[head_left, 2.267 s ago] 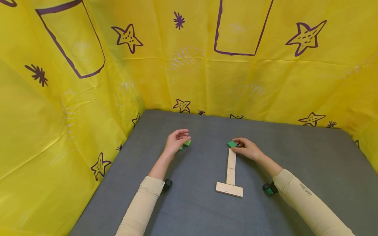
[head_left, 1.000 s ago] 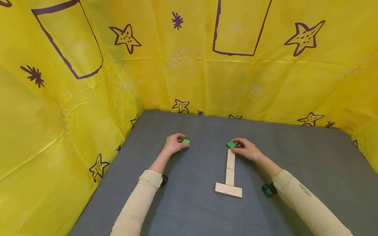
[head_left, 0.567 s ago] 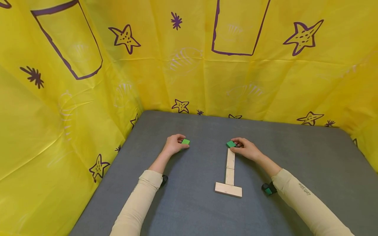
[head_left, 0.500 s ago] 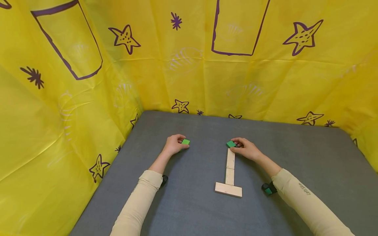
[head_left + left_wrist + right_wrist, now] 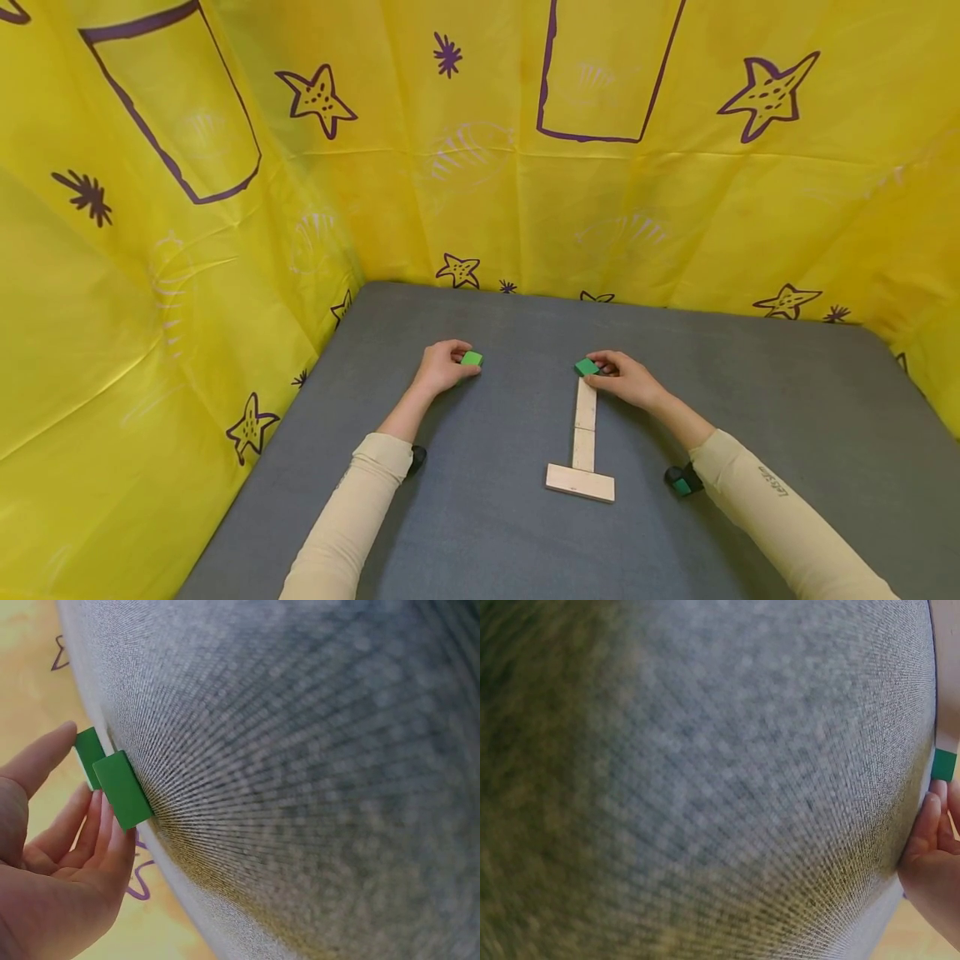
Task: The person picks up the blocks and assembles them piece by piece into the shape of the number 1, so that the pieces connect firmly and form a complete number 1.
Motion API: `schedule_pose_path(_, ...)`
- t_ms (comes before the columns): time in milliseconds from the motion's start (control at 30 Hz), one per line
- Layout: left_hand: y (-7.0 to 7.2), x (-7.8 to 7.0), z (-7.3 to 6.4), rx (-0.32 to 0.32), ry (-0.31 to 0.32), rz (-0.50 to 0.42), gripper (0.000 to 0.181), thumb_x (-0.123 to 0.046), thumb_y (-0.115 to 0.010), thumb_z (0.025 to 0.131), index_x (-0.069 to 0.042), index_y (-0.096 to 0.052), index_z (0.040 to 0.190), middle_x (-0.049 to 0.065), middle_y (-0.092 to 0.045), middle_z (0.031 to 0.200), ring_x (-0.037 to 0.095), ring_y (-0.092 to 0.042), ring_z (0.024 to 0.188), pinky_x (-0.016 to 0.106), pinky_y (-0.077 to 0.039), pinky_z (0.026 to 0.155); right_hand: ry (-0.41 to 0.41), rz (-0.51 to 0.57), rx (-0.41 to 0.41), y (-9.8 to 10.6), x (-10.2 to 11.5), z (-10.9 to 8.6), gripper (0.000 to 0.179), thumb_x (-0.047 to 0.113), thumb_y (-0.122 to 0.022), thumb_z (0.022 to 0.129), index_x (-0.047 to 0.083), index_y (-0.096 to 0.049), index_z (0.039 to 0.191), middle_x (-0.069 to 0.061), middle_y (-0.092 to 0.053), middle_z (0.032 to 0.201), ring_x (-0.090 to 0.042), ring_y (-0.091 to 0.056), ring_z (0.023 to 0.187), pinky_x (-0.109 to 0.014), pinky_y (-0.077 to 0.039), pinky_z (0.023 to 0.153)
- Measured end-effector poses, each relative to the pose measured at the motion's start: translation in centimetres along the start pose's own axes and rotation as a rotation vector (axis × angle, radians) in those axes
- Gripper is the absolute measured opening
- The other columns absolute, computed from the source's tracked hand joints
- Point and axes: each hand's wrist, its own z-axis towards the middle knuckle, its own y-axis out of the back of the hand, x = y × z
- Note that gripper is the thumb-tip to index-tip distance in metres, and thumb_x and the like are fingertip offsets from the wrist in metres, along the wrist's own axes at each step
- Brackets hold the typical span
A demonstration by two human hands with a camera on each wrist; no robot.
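On the grey table [image 5: 480,533], the left hand [image 5: 442,368] and right hand [image 5: 628,380] are each closed to block width, pale planks [image 5: 584,448] lying just bodyward of the right. The left pinches a light green block [image 5: 472,358], the right a dark green block [image 5: 587,367]; step appears to be block gripping; next move likely requires a steady pinch

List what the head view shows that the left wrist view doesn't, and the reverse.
Only the head view shows the right hand holding a dark green block, three wooden blocks and the sleeves.
Only the left wrist view shows two green blocks at the left hand; the head view shows one there.
Both share that hand, a green block there, the grey table and the yellow cloth.
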Motion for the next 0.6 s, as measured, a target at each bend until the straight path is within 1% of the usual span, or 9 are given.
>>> schedule_pose_path(200, -0.07, -0.02, 0.05, -0.013, 0.006, -0.05, 0.044, -0.019, -0.08, 0.082, -0.003, -0.067, 0.121, 0.012, -0.068, 0.109, 0.026, -0.062, 0.1, 0.039, -0.052, 0.084, -0.001, -0.007, 0.0, -0.07, -0.2, 0.09, 0.049, 0.024, -0.066, 0.094, -0.003, -0.054, 0.133, -0.021, -0.056, 0.12, -0.033, -0.052, 0.105, -0.043, -0.044, 0.088)
schedule_pose_path(300, -0.03, -0.1, -0.03, -0.018, 0.014, -0.09, 0.045, -0.02, -0.081, 0.081, -0.005, -0.067, 0.122, 0.011, -0.068, 0.111, 0.026, -0.062, 0.102, 0.039, -0.052, 0.085, -0.004, -0.006, -0.003, -0.07, -0.25, 0.11, 0.049, 0.024, -0.066, 0.093, -0.002, -0.055, 0.133, -0.021, -0.056, 0.12, -0.032, -0.052, 0.105, -0.044, -0.043, 0.089)
schedule_pose_path(433, -0.09, -0.33, -0.17, -0.016, 0.037, -0.146, 0.046, -0.021, -0.082, 0.08, -0.007, -0.067, 0.122, 0.011, -0.068, 0.111, 0.026, -0.063, 0.103, 0.039, -0.052, 0.085, 0.001, -0.014, -0.003, -0.03, -0.27, 0.07, 0.049, 0.024, -0.066, 0.093, -0.003, -0.054, 0.133, -0.021, -0.056, 0.12, -0.032, -0.052, 0.105, -0.044, -0.043, 0.089)
schedule_pose_path(600, -0.3, -0.77, -0.29, -0.011, 0.074, -0.188, 0.047, -0.022, -0.082, 0.08, -0.009, -0.068, 0.122, 0.009, -0.068, 0.111, 0.024, -0.063, 0.103, 0.037, -0.052, 0.085, -0.002, -0.013, -0.005, -0.1, -0.28, 0.05, 0.049, 0.023, -0.067, 0.093, -0.003, -0.055, 0.133, -0.021, -0.056, 0.119, -0.032, -0.052, 0.105, -0.043, -0.043, 0.089)
